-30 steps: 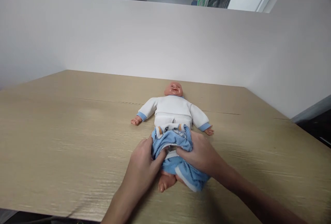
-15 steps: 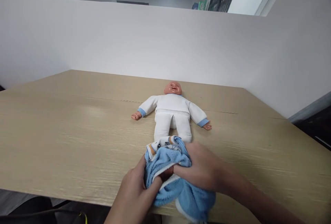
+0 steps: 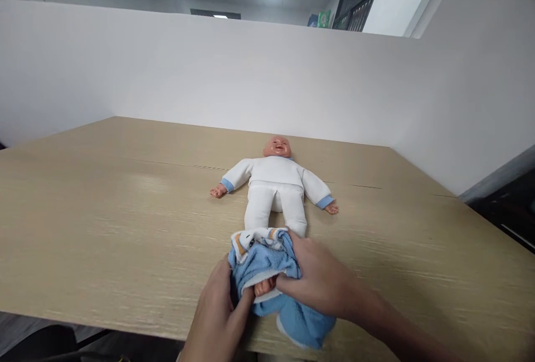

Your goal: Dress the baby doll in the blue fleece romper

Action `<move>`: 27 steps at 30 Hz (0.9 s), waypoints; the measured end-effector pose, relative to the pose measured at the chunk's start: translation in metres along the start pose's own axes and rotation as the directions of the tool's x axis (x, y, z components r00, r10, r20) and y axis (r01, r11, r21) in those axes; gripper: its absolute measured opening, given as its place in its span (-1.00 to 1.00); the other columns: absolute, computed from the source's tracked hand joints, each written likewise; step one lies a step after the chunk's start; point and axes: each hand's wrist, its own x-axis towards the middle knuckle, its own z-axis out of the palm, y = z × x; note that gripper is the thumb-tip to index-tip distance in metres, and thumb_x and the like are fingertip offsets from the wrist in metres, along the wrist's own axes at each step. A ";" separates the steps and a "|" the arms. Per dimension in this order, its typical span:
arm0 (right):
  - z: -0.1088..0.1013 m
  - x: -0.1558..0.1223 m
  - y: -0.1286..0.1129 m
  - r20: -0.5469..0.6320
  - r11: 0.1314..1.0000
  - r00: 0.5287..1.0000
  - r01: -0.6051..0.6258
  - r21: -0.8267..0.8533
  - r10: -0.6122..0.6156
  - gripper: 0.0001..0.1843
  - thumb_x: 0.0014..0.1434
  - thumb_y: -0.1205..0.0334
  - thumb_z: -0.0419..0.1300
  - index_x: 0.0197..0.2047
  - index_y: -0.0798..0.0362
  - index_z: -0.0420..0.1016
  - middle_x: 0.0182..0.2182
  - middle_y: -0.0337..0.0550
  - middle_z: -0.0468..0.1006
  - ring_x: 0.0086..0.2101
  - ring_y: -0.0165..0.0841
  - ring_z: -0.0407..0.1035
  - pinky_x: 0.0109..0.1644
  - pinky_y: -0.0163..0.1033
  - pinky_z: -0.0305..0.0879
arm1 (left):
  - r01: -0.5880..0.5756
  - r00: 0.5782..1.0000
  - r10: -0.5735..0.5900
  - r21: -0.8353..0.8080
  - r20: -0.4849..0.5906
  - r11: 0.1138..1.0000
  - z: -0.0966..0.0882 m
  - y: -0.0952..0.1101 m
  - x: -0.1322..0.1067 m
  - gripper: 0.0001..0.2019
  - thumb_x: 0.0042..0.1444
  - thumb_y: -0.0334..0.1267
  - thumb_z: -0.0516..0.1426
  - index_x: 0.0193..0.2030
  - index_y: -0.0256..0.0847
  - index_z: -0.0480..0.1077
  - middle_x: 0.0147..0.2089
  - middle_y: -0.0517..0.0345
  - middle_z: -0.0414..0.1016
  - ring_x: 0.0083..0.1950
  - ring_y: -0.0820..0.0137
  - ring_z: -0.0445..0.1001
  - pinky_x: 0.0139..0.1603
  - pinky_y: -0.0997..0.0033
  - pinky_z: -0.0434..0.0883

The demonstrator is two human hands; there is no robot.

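A baby doll (image 3: 276, 171) in a white suit with blue cuffs lies on its back, legs toward me. Around the end of one of its legs is a bunched blue terry garment (image 3: 264, 261) with white trim and a white-and-orange pattern. Pink doll toes (image 3: 264, 287) show in the white-edged opening. My left hand (image 3: 219, 303) grips the garment's left side, thumb at the opening. On the right, my right hand (image 3: 317, 275) pinches the other side of that opening. The other part of the garment hangs loose below it. The doll's other foot is hidden.
The doll lies on a wide wooden table (image 3: 125, 228) with its front edge near my wrists. A white partition (image 3: 251, 72) rises behind the table and along the right. A dark object (image 3: 505, 208) stands beyond the right edge.
The doll's toes have come into view in the garment's opening. Both hands and the garment have shifted slightly left. The view has tilted up a little.
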 end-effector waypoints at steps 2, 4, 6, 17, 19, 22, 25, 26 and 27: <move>-0.003 0.001 0.003 -0.019 0.999 1.000 0.013 0.040 -0.012 -0.62 0.05 0.30 0.34 -0.02 -0.02 0.52 -0.16 -0.11 0.70 -0.18 -0.10 0.56 -0.10 -0.16 0.37 | 0.006 0.998 -0.015 -0.132 -0.065 0.991 0.003 -0.002 0.000 -0.52 0.43 0.05 0.10 0.34 -0.15 0.26 0.30 -0.15 0.52 0.28 0.06 0.53 0.27 0.09 0.48; -0.004 0.004 0.006 -0.039 0.996 0.998 0.060 0.069 -0.057 -0.65 0.04 0.33 0.33 -0.05 -0.01 0.52 -0.19 -0.15 0.69 -0.21 -0.14 0.55 -0.12 -0.17 0.37 | -0.013 0.995 -0.004 -0.170 -0.103 0.985 0.003 0.000 0.002 -0.55 0.44 0.04 0.12 0.32 -0.13 0.27 0.30 -0.09 0.54 0.25 0.12 0.56 0.23 0.18 0.49; -0.004 0.009 0.009 -0.069 0.988 0.990 0.132 0.082 -0.127 -0.73 0.06 0.36 0.30 -0.13 0.00 0.52 -0.22 -0.21 0.67 -0.25 -0.21 0.50 -0.15 -0.19 0.35 | -0.061 0.991 0.044 -0.132 -0.127 0.989 0.001 0.004 0.009 -0.62 0.44 0.02 0.12 0.25 -0.14 0.35 0.29 -0.07 0.55 0.25 0.12 0.54 0.25 0.20 0.46; -0.024 0.030 0.049 0.083 0.908 0.984 0.114 0.403 -0.160 -0.15 0.14 0.10 0.55 0.41 0.03 0.37 0.36 0.06 0.49 0.34 -0.02 0.37 0.46 0.08 0.28 | -0.117 0.988 0.129 -0.135 0.085 0.984 -0.044 0.017 0.059 -0.62 0.41 -0.03 0.14 0.21 -0.22 0.48 0.30 -0.10 0.56 0.26 0.09 0.52 0.40 0.12 0.39; -0.022 0.026 0.062 0.056 0.896 0.991 0.084 0.437 -0.120 -0.02 0.18 0.02 0.54 0.53 -0.02 0.21 0.50 0.09 0.29 0.48 -0.02 0.18 0.58 0.13 0.08 | -0.066 0.986 0.088 -0.152 0.141 0.986 -0.052 0.020 0.057 -0.59 0.39 -0.02 0.16 0.25 -0.18 0.46 0.32 -0.08 0.55 0.33 0.06 0.49 0.43 0.08 0.38; -0.016 0.023 0.075 0.034 0.845 0.995 0.066 0.530 -0.099 -0.13 0.26 -0.09 0.47 0.49 0.00 0.27 0.44 0.11 0.36 0.46 0.00 0.19 0.56 0.14 0.10 | -0.021 0.972 0.059 -0.165 0.228 0.986 -0.061 0.021 0.052 -0.55 0.36 0.01 0.21 0.29 -0.13 0.44 0.35 -0.08 0.52 0.36 0.01 0.47 0.46 0.00 0.37; -0.013 0.023 0.078 0.037 0.770 0.988 0.095 0.631 -0.152 -0.35 0.27 -0.04 0.47 0.32 0.02 0.46 0.25 0.00 0.54 0.31 -0.04 0.37 0.47 0.08 0.25 | 0.001 0.952 0.051 -0.170 0.301 0.985 -0.066 0.015 0.051 -0.44 0.35 0.06 0.23 0.39 -0.11 0.32 0.41 -0.14 0.43 0.38 -0.01 0.45 0.45 -0.04 0.38; -0.013 0.024 0.077 0.038 0.739 0.988 0.085 0.669 -0.148 -0.38 0.26 -0.01 0.48 0.29 0.01 0.48 0.19 -0.04 0.56 0.25 -0.07 0.42 0.42 0.04 0.30 | 0.011 0.952 0.042 -0.172 0.302 0.985 -0.066 0.013 0.052 -0.38 0.37 0.08 0.22 0.45 -0.08 0.23 0.45 -0.16 0.37 0.39 0.00 0.43 0.45 -0.05 0.38; -0.013 0.025 0.078 0.044 0.701 0.989 0.067 0.710 -0.140 -0.39 0.24 0.01 0.50 0.27 0.00 0.49 0.14 -0.09 0.58 0.18 -0.12 0.47 0.35 -0.03 0.37 | 0.019 0.958 0.030 -0.168 0.285 0.986 -0.067 0.011 0.053 -0.31 0.38 0.11 0.21 0.51 -0.04 0.12 0.48 -0.16 0.31 0.41 0.01 0.42 0.45 -0.07 0.38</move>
